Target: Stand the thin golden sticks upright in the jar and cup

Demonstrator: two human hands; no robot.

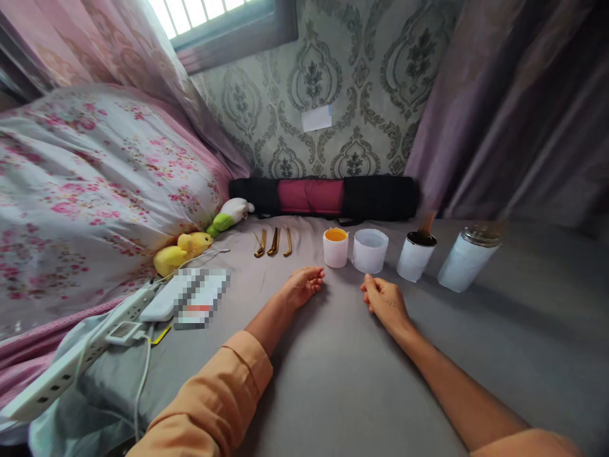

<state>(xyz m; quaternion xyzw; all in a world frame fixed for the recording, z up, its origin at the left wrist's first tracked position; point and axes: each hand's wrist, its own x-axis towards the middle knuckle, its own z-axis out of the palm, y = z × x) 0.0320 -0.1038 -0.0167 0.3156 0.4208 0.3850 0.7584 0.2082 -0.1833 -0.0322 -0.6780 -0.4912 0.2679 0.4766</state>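
Observation:
My left hand (304,285) rests palm-inward on the grey sheet, its fingers loosely bent and a little apart, holding nothing. Opposite it, my right hand (384,303) is closed, thumb against the curled fingers, and nothing shows in it. Just beyond the hands stand a white-wrapped cup with an orange inside (335,252) and a wider white-wrapped cup (370,255). Farther right are a white-wrapped can with a dark mouth (415,261) and a taller, tilted-looking white-wrapped jar (466,263). Thin gold-coloured bent pieces (273,242) lie in small groups left of the cups.
A black and maroon long bag (310,195) lies along the wall. At left are a yellow plush toy (176,255), a white and green plush toy (231,214), a white power strip (80,352), a charger with cable (124,333), a white box-like device (164,298) and floral bedding (104,171).

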